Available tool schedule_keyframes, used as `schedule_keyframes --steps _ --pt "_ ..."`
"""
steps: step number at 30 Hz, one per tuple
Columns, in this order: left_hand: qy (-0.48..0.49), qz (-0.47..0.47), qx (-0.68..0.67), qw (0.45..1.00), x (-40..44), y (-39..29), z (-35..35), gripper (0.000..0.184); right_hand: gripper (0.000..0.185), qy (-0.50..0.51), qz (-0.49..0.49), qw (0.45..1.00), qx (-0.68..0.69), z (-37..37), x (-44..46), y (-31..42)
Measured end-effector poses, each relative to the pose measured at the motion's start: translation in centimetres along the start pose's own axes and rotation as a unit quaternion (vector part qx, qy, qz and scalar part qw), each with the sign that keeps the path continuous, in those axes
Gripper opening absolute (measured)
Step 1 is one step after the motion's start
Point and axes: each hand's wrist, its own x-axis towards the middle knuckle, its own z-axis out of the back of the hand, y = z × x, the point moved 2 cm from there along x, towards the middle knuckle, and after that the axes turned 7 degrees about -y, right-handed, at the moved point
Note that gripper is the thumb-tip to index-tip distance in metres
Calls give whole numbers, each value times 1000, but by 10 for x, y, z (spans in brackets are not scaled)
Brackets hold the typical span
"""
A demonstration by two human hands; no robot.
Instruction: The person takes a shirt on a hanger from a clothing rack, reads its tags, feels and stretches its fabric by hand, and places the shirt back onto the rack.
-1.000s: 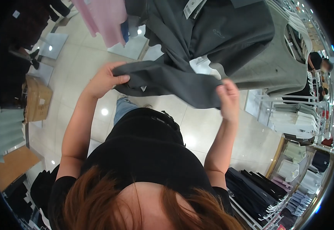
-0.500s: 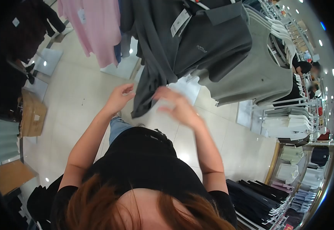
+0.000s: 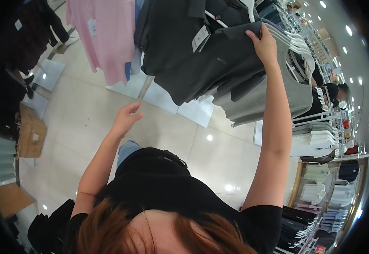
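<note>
A dark grey collared shirt hangs in front of me on a white hanger, with a white tag near its collar. My right hand is raised to the shirt's right shoulder and pinches its fabric between thumb and fingers. My left hand is below and left of the shirt, in the air over the floor, with its fingers apart and nothing in it. A light grey-green top hangs right behind the dark shirt.
A pink shirt hangs at the upper left. Cardboard box stands on the left. More racks of clothes and shelves with folded shirts line the right side. A person is in the background at right.
My hands let go of the shirt's lower part, which dropped and hangs down. My right hand rose to the shirt's shoulder and took hold there. My left hand moved slightly down and left.
</note>
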Motion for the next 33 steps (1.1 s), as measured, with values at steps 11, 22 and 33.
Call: schedule_keyframes --steps 11,22,33 --pt "-8 -54 -80 995 87 -36 54 71 38 75 -32 969 235 69 5 19" --pt "389 -73 -180 901 128 -91 -42 59 38 40 -197 944 261 165 -65 73" --pt "591 29 6 806 -20 -60 -29 80 37 -58 -379 892 240 194 -148 72"
